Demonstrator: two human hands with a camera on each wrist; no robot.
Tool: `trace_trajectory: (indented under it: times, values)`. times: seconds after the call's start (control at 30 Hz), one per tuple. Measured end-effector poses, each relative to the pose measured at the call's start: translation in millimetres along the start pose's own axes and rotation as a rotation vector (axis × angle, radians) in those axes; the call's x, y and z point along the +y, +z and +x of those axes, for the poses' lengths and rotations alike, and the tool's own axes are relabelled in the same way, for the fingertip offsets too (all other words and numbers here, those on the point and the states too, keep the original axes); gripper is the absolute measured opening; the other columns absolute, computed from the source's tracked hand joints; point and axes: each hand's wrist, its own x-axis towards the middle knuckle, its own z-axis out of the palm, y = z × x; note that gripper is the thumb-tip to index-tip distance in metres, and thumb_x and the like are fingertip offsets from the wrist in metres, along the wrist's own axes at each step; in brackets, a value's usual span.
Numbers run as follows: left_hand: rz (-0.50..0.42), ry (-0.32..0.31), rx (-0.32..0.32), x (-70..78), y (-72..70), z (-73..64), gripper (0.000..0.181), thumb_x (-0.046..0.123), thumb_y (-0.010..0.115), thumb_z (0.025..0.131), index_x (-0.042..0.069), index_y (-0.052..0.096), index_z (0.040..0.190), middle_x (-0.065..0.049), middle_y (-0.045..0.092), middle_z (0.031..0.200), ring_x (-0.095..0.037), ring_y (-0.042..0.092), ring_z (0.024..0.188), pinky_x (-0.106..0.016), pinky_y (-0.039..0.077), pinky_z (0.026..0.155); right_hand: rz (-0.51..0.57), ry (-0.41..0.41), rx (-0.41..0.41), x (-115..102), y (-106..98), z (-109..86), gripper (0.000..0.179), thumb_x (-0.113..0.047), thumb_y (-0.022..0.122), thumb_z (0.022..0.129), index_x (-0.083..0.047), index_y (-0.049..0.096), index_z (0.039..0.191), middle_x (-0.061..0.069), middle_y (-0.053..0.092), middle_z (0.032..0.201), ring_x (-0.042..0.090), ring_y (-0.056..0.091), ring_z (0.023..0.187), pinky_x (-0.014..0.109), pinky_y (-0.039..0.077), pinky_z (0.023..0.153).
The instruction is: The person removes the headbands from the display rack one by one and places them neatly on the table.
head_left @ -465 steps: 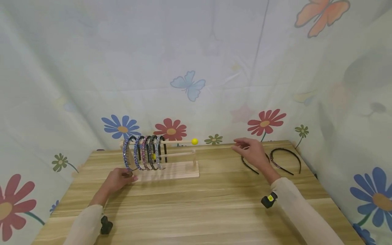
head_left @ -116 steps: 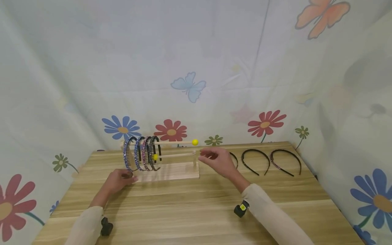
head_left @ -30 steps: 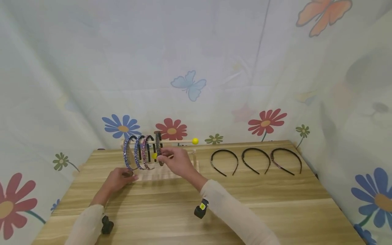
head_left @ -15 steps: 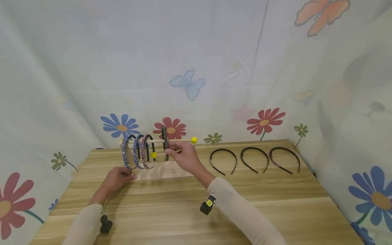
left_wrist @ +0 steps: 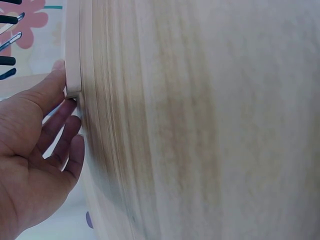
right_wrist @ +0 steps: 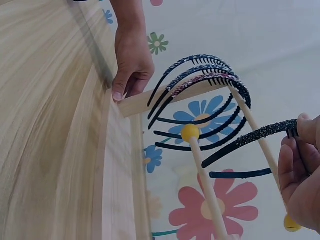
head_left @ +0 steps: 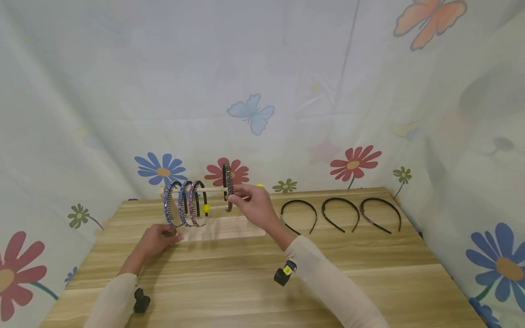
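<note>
In the head view my right hand [head_left: 258,207] pinches a black toothed headband with dark glittery stones [head_left: 229,182], which hangs around the upper rod [head_left: 215,189] of a wooden headband stand [head_left: 242,228]. Three more headbands, two blue [head_left: 167,205] and one pink [head_left: 191,205], hang at the rod's left end. My left hand [head_left: 156,240] grips the left corner of the stand's base; the left wrist view shows the thumb [left_wrist: 55,82] against the base edge [left_wrist: 73,50]. From the right wrist view, the dark headband [right_wrist: 250,140] is apart from the other three.
Three thin black headbands [head_left: 298,200] lie in a row on the wooden table [head_left: 246,282] at the right. A lower rod ends in a yellow ball [head_left: 206,208]; another yellow ball [head_left: 260,186] caps the upper rod, partly behind my right hand. A flowered curtain [head_left: 262,68] hangs behind.
My right hand has slid the dark headband rightward and slightly up along the upper rod. Earlier, a silvery headband left the rod and a third thin headband appeared on the table. My left hand stays.
</note>
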Motion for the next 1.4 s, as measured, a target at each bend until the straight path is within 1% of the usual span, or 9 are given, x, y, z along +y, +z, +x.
trace_trajectory:
  times: [0.17, 0.33, 0.5, 0.6, 0.7, 0.83, 1.0, 1.23, 1.4]
  values:
    - [0.0, -0.003, -0.004, 1.2, -1.1, -0.8, 0.032, 0.033, 0.076, 0.094, 0.003, 0.074, 0.103, -0.017, 0.074, 0.109, -0.036, 0.069, 0.102, -0.055, 0.056, 0.09, 0.01, -0.032, 0.02, -5, -12, -0.6, 0.027, -0.017, 0.073, 0.097, -0.005, 0.073, 0.121, 0.008, 0.078, 0.102, 0.018, 0.073, 0.091, 0.025, 0.059, 0.076]
    - [0.0, 0.016, 0.003, 1.5, -1.5, -1.1, 0.032, 0.033, 0.076, 0.094, 0.003, 0.074, 0.103, -0.016, 0.075, 0.107, -0.036, 0.07, 0.101, -0.055, 0.056, 0.088, 0.028, -0.054, 0.026, -8, -24, -0.1, 0.028, -0.015, 0.072, 0.097, -0.004, 0.073, 0.122, 0.011, 0.078, 0.103, 0.019, 0.074, 0.093, 0.025, 0.06, 0.075]
    - [0.004, 0.027, 0.006, -0.9, 1.5, -2.6, 0.028, 0.032, 0.075, 0.094, 0.005, 0.074, 0.101, -0.015, 0.075, 0.106, -0.037, 0.07, 0.102, -0.055, 0.056, 0.09, 0.003, -0.038, 0.035, -11, -34, -3.1, 0.032, -0.016, 0.072, 0.097, -0.002, 0.071, 0.126, 0.013, 0.077, 0.104, 0.022, 0.074, 0.093, 0.027, 0.061, 0.077]
    - [0.006, 0.02, 0.005, -1.6, 2.4, -3.6, 0.027, 0.031, 0.076, 0.094, 0.005, 0.074, 0.1, -0.016, 0.075, 0.106, -0.037, 0.07, 0.102, -0.055, 0.056, 0.09, -0.019, -0.037, 0.044, -11, -39, -4.7, 0.033, -0.016, 0.072, 0.097, -0.001, 0.07, 0.126, 0.013, 0.077, 0.104, 0.024, 0.074, 0.093, 0.028, 0.061, 0.078]
    - [0.007, 0.011, 0.002, -0.4, 1.7, -4.1, 0.027, 0.031, 0.076, 0.094, 0.004, 0.074, 0.1, -0.016, 0.075, 0.106, -0.036, 0.07, 0.1, -0.055, 0.056, 0.089, -0.045, -0.044, 0.055, -10, -44, -4.7, 0.032, -0.017, 0.072, 0.097, -0.001, 0.071, 0.125, 0.012, 0.077, 0.102, 0.023, 0.073, 0.091, 0.029, 0.061, 0.077]
    - [0.001, 0.013, -0.002, 0.7, 0.2, -2.1, 0.028, 0.031, 0.076, 0.094, 0.004, 0.074, 0.102, -0.016, 0.075, 0.107, -0.037, 0.07, 0.102, -0.055, 0.056, 0.091, -0.069, -0.045, 0.073, -10, -51, -4.1, 0.032, -0.018, 0.073, 0.097, -0.002, 0.071, 0.124, 0.01, 0.077, 0.101, 0.019, 0.073, 0.09, 0.029, 0.061, 0.077]
    - [0.005, 0.028, -0.002, -2.5, 0.1, 2.3, 0.03, 0.033, 0.075, 0.095, 0.004, 0.075, 0.104, -0.018, 0.074, 0.109, -0.039, 0.07, 0.104, -0.056, 0.056, 0.092, -0.102, -0.043, 0.1, -10, -62, -4.7, 0.033, -0.018, 0.073, 0.096, -0.002, 0.071, 0.125, 0.012, 0.077, 0.103, 0.022, 0.073, 0.093, 0.033, 0.061, 0.08]
    - [0.014, 0.04, 0.003, -2.1, 0.5, -1.2, 0.028, 0.033, 0.075, 0.094, 0.006, 0.075, 0.1, -0.017, 0.075, 0.109, -0.04, 0.07, 0.104, -0.057, 0.056, 0.091, -0.111, -0.03, 0.11, -7, -76, -10.1, 0.032, -0.017, 0.072, 0.097, -0.002, 0.071, 0.126, 0.013, 0.076, 0.104, 0.024, 0.073, 0.094, 0.036, 0.061, 0.083]
    - [0.006, 0.047, 0.009, 1.2, -0.6, -2.8, 0.029, 0.032, 0.075, 0.094, 0.004, 0.075, 0.102, -0.018, 0.074, 0.109, -0.039, 0.07, 0.104, -0.056, 0.056, 0.09, -0.106, -0.013, 0.115, -2, -87, -13.3, 0.033, -0.018, 0.072, 0.098, -0.003, 0.07, 0.127, 0.013, 0.077, 0.105, 0.024, 0.073, 0.094, 0.038, 0.061, 0.084]
